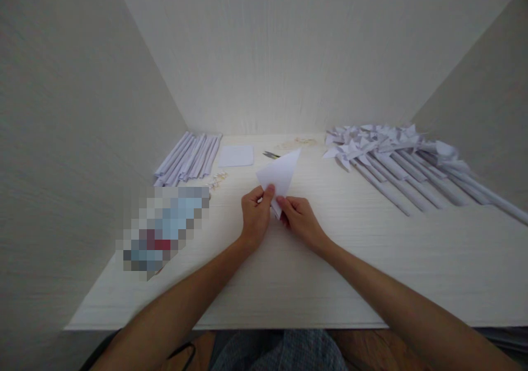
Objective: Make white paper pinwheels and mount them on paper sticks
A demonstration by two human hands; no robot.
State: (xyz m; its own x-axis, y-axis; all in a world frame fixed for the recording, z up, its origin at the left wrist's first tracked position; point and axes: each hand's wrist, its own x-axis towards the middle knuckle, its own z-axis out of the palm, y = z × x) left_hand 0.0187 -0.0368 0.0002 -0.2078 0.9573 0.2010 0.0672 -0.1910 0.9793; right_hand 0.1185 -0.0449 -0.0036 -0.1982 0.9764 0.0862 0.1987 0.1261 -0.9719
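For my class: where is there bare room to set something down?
Bare tabletop shows right of the right forearm, between the paper pinwheels and the near edge. Another patch lies between that and the left forearm, from the left hand and right hand to that edge. Crowded: far right, under the pinwheels, and left, where paper rolls lie beyond a pixelated item.

Folded sheet (282, 171) is smooth matt paper, and the rolled sticks (190, 156) and pinwheels (383, 147) look like paper too. Table (350, 288) has a streaky wood-look finish, kinda matt. Trousers (280, 353) are rough woven cloth, floor (373, 349) looks like wood.
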